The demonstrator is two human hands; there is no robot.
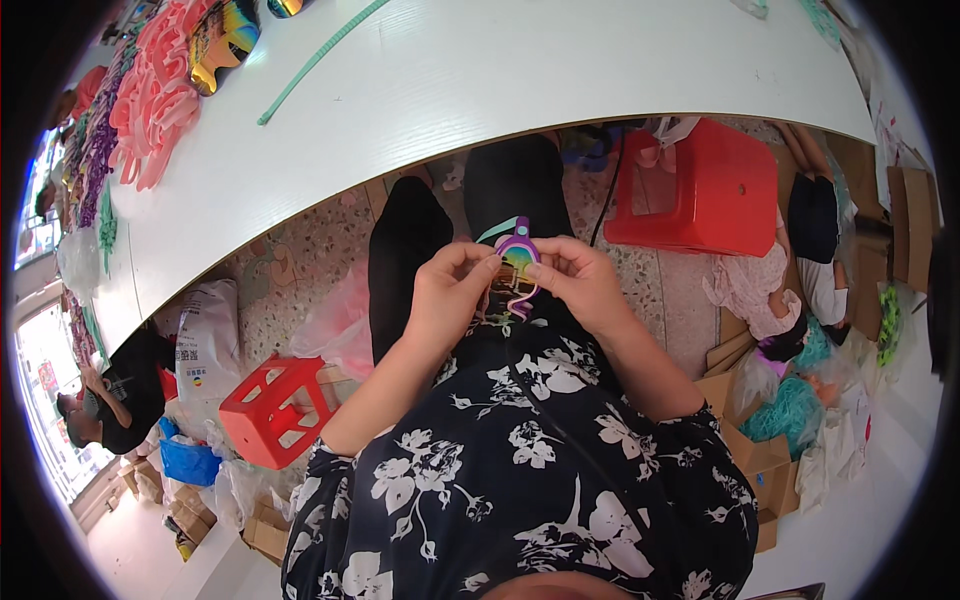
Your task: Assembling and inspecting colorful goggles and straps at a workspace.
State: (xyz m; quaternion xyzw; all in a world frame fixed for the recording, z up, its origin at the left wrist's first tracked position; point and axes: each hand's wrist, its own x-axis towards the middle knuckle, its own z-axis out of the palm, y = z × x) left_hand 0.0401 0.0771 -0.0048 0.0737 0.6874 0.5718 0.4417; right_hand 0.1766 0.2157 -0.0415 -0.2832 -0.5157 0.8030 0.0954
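Over my lap I hold a pair of swim goggles (519,256) with a purple frame, a rainbow mirrored lens and a teal strap. The thumb and fingers of my left hand (452,285) pinch its left edge. On the other side my right hand (580,283) grips the rim, thumb against the lens. A purple curved part of the goggles hangs below the lens. Some of the goggles is hidden behind my fingers.
Ahead is a white table (450,70) bearing a teal strap (320,60), a heap of pink straps (155,95) and mirrored goggles lenses (222,45). Red stools (725,190) stand below it. People sit at both sides, near cardboard boxes (770,470) and plastic bags.
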